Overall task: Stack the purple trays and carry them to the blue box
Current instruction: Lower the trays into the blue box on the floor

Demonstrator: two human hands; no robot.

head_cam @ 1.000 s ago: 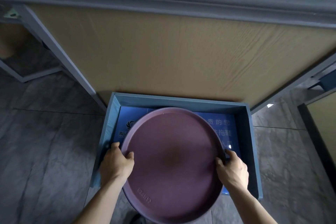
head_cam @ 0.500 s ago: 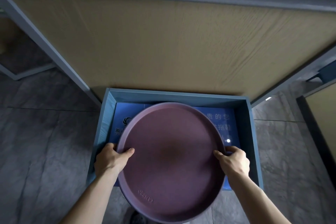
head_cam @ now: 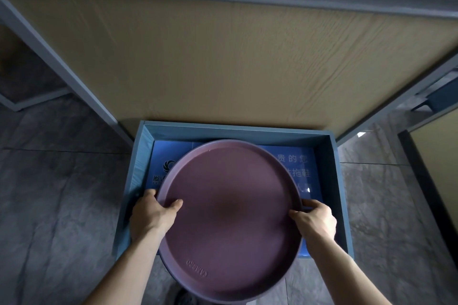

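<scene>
The round purple trays (head_cam: 230, 218) are held as one stack above the blue box (head_cam: 332, 156), which stands open on the floor. Only the top tray's face shows; a second rim peeks out below its near edge. My left hand (head_cam: 151, 213) grips the stack's left rim, thumb on top. My right hand (head_cam: 314, 220) grips the right rim the same way. The stack covers most of the box's inside, where a blue printed sheet (head_cam: 295, 168) lies. The stack's near edge overhangs the box's front wall.
A tan wood-grain panel (head_cam: 223, 62) with grey framing rises right behind the box. Grey stone floor tiles (head_cam: 57, 205) lie to both sides. A dark frame with another tan panel (head_cam: 436, 156) stands at the right edge.
The stack has moved forward and lower over the box with both hands still on its rims. My view has come closer to the box.
</scene>
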